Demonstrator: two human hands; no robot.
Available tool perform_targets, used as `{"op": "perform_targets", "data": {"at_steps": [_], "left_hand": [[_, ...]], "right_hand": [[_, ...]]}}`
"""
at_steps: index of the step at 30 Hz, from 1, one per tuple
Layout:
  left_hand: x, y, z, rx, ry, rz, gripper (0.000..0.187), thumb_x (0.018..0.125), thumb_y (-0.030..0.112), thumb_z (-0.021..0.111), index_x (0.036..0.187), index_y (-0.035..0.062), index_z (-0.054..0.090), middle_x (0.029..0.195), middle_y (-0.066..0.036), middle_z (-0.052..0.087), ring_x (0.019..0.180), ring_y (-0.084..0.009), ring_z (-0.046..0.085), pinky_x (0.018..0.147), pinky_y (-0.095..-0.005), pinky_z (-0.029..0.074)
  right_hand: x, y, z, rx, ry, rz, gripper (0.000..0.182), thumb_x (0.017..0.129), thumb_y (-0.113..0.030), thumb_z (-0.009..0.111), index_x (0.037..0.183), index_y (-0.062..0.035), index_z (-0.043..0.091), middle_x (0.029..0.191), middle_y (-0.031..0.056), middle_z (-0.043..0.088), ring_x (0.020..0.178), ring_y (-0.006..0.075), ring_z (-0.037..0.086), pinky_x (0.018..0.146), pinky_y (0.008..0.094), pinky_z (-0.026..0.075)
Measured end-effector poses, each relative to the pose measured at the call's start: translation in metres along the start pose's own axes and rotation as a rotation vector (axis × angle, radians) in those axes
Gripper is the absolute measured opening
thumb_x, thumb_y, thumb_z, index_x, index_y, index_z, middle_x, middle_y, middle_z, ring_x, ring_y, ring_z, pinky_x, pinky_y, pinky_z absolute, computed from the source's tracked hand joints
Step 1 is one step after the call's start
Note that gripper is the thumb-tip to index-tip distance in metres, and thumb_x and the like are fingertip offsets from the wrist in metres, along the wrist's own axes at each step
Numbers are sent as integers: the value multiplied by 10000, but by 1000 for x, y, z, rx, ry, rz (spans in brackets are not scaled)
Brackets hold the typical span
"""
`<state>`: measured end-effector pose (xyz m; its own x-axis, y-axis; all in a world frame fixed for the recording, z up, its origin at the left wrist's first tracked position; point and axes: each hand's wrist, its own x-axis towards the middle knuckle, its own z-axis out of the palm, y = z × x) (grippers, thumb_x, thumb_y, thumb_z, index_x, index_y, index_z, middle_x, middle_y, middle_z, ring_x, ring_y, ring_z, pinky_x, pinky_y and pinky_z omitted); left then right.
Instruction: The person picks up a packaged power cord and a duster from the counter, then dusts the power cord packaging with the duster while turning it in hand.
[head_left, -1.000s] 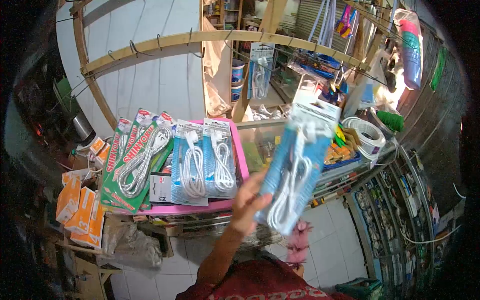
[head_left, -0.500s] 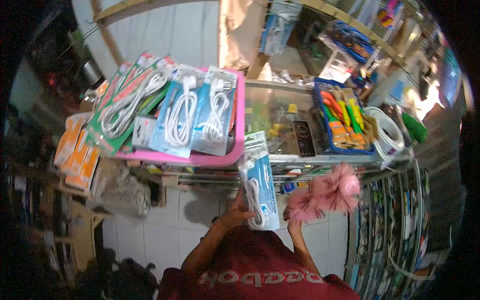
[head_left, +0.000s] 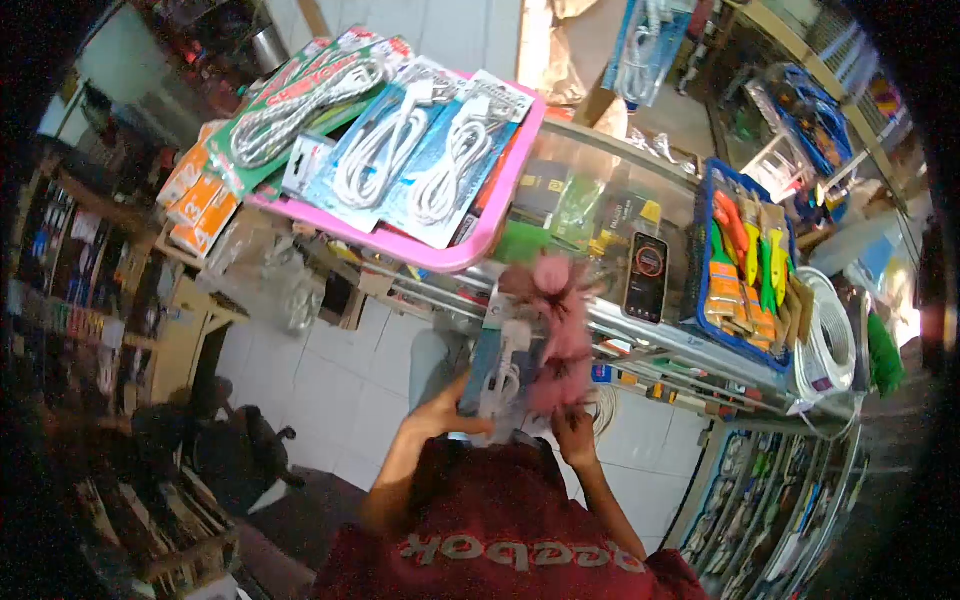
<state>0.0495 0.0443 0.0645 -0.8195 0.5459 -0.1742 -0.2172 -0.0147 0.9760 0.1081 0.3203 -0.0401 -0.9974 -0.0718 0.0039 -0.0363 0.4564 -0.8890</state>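
My left hand (head_left: 447,412) grips the lower edge of a packaged white cable (head_left: 497,385), held upright in front of my chest. In my right hand (head_left: 573,436), closed round its lower end, is a fluffy pink duster (head_left: 565,350). Its bristles overlap the right side of the package and hide part of it; both are blurred. Just beyond them stands a pink tray (head_left: 440,258) with several carded white cables (head_left: 455,165) and a green-backed grey cord (head_left: 300,115).
On the glass counter (head_left: 600,190) lie a phone (head_left: 647,278) and a blue basket (head_left: 735,338) of paintbrushes. A coil of white cable (head_left: 826,335) sits at its right end. Orange boxes (head_left: 203,215) and clear plastic bags (head_left: 285,285) are at left. Stocked shelves (head_left: 770,500) stand lower right.
The pink duster has swung left, from beside the package to across its right side. The head view has shifted and tilted, so the counter now slopes down to the right.
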Motion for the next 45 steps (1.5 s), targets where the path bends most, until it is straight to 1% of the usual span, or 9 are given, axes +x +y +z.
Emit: {"op": "perform_targets", "data": {"at_steps": [6, 8, 11, 15, 23, 34, 40, 43, 45], "left_hand": [[-59, 8, -38, -567, -178, -97, 832, 744, 156, 705, 1411, 31, 223, 1329, -178, 413, 1158, -262, 477, 980, -390, 383], [-77, 11, -29, -718, -113, -81, 790, 788, 337, 680, 1378, 20, 260, 1263, -210, 467, 1054, -292, 555, 895, -417, 462], [-98, 8, -35, -723, -90, -266, 848, 772, 508, 648, 1359, 19, 281, 1220, -219, 494, 1021, -292, 571, 856, -394, 491], [-124, 6, -31, -741, -50, -151, 874, 777, 578, 596, 1365, 20, 270, 1207, -215, 506, 1004, -256, 580, 820, -356, 501], [-154, -13, -19, -666, 223, -217, 849, 821, 668, 389, 1303, -30, 384, 1187, -207, 544, 988, -254, 591, 838, -356, 494], [-151, -19, 11, -802, 401, -84, 748, 865, 596, 397, 1303, -11, 380, 1168, -199, 550, 955, -243, 608, 824, -359, 508], [-151, -37, 13, -855, 405, -145, 800, 830, 633, 424, 1315, -1, 364, 1202, -200, 522, 991, -287, 582, 859, -383, 486], [-147, -38, 13, -905, 373, -113, 775, 849, 612, 423, 1322, 1, 363, 1186, -188, 534, 963, -252, 594, 830, -355, 502], [-149, -29, 15, -838, 402, -154, 800, 837, 628, 430, 1324, -2, 358, 1186, -190, 533, 969, -255, 592, 830, -357, 500]], "right_hand": [[37, -69, -44, 82, -104, -88, 152, 841, -126, 545, 801, 20, 563, 587, 100, 541, 523, 154, 497, 495, 318, 394], [40, 10, -45, -193, -270, -209, 154, 796, -104, 570, 890, 15, 595, 683, 164, 612, 605, 256, 602, 536, 341, 441], [69, -59, -34, -271, -345, -232, 259, 818, -261, 623, 1011, -90, 597, 862, 147, 649, 783, 386, 604, 673, 449, 480], [95, -55, -12, -525, -487, -175, 324, 761, -233, 667, 1040, -85, 595, 887, 157, 651, 725, 375, 616, 612, 469, 494], [120, -73, 27, -411, -521, -412, 147, 656, -165, 639, 666, -27, 589, 647, 196, 569, 601, 407, 545, 507, 471, 410], [164, -14, 61, -477, -509, -684, 222, 601, -172, 647, 716, 6, 583, 653, 199, 566, 597, 388, 556, 518, 421, 422], [148, -48, 65, 59, -507, -192, 309, 723, -272, 664, 896, -20, 619, 831, 168, 622, 755, 364, 595, 673, 455, 488], [143, -52, 60, -486, -611, -316, 272, 653, -118, 565, 884, 20, 608, 724, 228, 592, 687, 400, 587, 603, 437, 467], [140, -47, 60, -378, -497, -260, 248, 658, -125, 564, 864, 6, 610, 726, 227, 593, 683, 404, 580, 606, 437, 469]]}}
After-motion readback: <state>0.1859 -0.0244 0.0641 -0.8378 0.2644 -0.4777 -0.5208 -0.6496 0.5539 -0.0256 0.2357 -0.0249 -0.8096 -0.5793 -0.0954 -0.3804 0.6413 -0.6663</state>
